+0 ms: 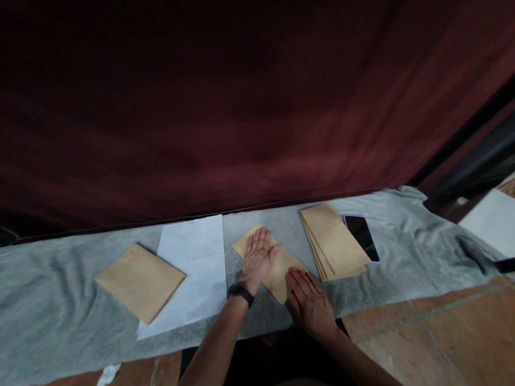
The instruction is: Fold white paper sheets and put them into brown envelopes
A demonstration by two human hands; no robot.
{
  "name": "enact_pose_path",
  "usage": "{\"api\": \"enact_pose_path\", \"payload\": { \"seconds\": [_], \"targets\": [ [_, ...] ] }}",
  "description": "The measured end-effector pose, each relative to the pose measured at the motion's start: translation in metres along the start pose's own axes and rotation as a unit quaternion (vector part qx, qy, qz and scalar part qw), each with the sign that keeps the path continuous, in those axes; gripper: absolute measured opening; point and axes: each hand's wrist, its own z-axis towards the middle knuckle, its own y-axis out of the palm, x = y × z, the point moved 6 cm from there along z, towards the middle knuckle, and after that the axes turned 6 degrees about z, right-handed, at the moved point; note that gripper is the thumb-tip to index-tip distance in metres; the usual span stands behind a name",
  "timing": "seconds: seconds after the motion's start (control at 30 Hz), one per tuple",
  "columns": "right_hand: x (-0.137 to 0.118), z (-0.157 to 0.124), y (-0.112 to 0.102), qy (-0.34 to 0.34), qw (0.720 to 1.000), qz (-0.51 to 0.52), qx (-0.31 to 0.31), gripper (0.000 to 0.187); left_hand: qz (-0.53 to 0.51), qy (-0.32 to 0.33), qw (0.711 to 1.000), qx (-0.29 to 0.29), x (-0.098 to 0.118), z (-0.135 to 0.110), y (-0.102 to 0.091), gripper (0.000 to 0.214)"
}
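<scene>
A brown envelope [282,265] lies tilted on the grey cloth [43,301] in front of me. My left hand [258,257] rests flat on its upper part, fingers stretched out and together; a dark band sits on that wrist. My right hand [309,303] presses on the envelope's near right corner with its fingers extended. Neither hand grips anything. To the right lies a stack of brown envelopes [333,240] with a dark phone [362,237] beside it. On the left, another brown envelope [140,281] overlaps a white sheet of paper [195,255].
A dark red curtain [229,98] hangs behind the cloth. Tiled floor [438,340] shows in front, with a small scrap of white paper [106,376] at the left. A white board [495,223] and dark bars [485,132] stand at the right.
</scene>
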Motion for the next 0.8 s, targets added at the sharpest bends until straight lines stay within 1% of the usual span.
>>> {"api": "enact_pose_path", "payload": {
  "seconds": [0.1, 0.2, 0.43, 0.63, 0.8],
  "targets": [
    [0.001, -0.001, 0.002, 0.001, 1.0, 0.01, -0.008, 0.053, -0.012, 0.017, 1.0, 0.007, 0.004, -0.004, 0.0, 0.059],
    [0.002, -0.002, 0.003, 0.0, 1.0, 0.022, -0.002, 0.053, -0.019, 0.031, 0.999, 0.012, 0.009, -0.009, -0.001, 0.059],
    [0.002, -0.002, 0.001, 0.011, 0.999, 0.042, 0.008, 0.048, -0.027, 0.05, 0.998, 0.008, 0.026, -0.02, -0.004, 0.057],
    [0.0, -0.001, -0.002, 0.015, 0.999, 0.03, 0.012, 0.044, -0.027, 0.061, 0.998, 0.01, 0.036, -0.026, -0.003, 0.056],
    [0.0, -0.003, -0.003, 0.027, 0.999, 0.026, 0.026, 0.038, -0.029, 0.082, 0.996, 0.015, 0.045, -0.035, -0.007, 0.055]
  ]
}}
